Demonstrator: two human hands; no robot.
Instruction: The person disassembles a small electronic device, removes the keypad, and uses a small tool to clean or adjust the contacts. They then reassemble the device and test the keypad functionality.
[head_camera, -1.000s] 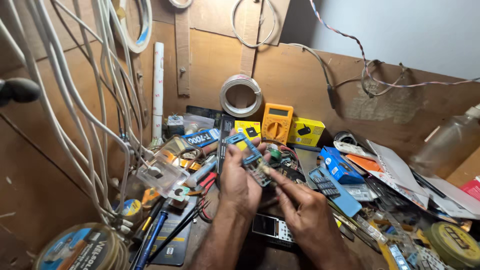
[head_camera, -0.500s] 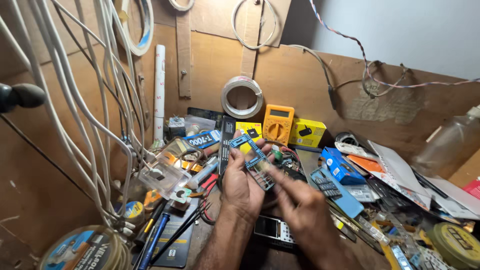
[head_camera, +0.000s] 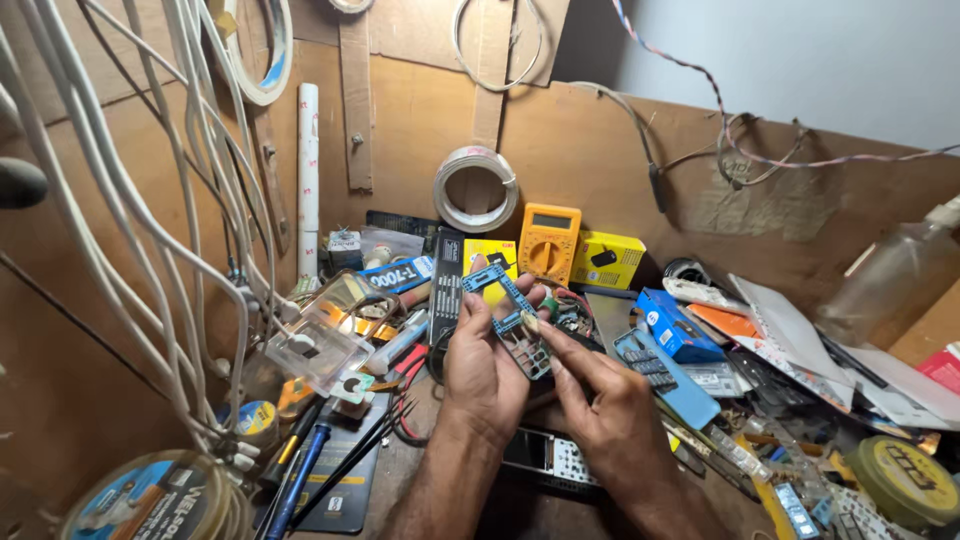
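Our two hands working a blue phone frame above the cluttered worktop
Our left hand (head_camera: 488, 370) grips the blue phone frame (head_camera: 508, 318) upright; our right hand (head_camera: 610, 415) pinches its middle edge, ahead of the yellow multimeter (head_camera: 548, 245)

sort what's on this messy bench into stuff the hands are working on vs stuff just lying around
In hand:
- blue rectangular plastic phone frame, held by left hand
- right hand, fingertips at the frame

Lying about:
- yellow multimeter
- white wire coil
- small blue box
- keypad phone
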